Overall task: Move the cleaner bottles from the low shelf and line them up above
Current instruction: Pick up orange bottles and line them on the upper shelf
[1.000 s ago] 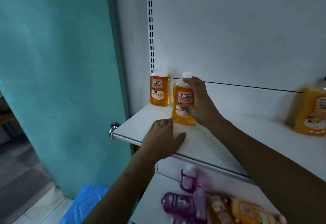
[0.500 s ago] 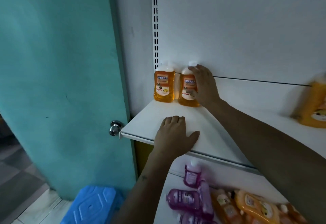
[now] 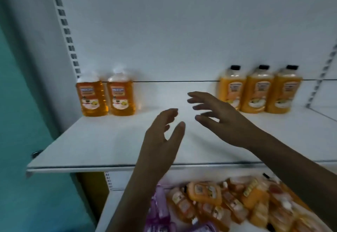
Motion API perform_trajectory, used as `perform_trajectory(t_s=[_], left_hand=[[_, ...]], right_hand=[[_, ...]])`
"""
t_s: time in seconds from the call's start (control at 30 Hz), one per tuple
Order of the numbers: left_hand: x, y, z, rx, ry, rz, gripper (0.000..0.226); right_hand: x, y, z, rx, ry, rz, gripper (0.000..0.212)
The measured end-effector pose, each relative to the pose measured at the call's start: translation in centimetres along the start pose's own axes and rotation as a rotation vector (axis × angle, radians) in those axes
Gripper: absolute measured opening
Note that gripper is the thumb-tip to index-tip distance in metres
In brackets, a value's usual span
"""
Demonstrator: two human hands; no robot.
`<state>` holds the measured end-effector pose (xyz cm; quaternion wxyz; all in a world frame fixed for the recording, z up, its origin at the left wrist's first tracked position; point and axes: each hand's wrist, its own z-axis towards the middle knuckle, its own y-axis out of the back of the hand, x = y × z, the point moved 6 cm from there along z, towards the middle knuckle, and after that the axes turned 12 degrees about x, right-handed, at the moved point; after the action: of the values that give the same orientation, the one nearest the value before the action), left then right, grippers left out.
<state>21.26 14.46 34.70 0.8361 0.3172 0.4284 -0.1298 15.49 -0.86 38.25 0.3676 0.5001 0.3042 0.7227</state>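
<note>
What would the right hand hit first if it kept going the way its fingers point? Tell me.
Probably nothing soon: the right hand points left across bare upper shelf. The two white-capped orange bottles lie further along, though depth is unclear.

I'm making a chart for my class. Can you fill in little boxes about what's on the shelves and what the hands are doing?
upper shelf: five bottles standing upright
left pair: clear orange, white caps, side by side
right trio: opaque orange, black caps, in a row
lower shelf pile: orange and purple bottles lying jumbled
left hand: empty, fingers relaxed
right hand: empty, fingers spread
</note>
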Motion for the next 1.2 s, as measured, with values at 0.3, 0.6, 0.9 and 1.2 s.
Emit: perform_trajectory(t_s=[0.3,0.6,0.9,1.2], left_hand=[[-11.9,-24.4,-1.8,0.345,-0.245,-0.237,0.022],[-8.8,-49.8,-6.7,0.634,0.08,-0.365,0.019],[-6.9,-66.1,-4.4,0.825,0.218,-0.331,0.027],[-3.4,-83.1,4.3,0.933,0.224,-0.279,0.025]], right_hand=[[-9.6,11.3,-27.2,-0.27,-0.337,0.127,0.034],[-21.5,15.5,-52.0,-0.473,-0.659,0.299,0.027],[-36.1,16.4,-62.1,-0.532,-0.858,0.385,0.024],[-52.1,20.0,-63.5,-0.507,-0.969,0.442,0.019]])
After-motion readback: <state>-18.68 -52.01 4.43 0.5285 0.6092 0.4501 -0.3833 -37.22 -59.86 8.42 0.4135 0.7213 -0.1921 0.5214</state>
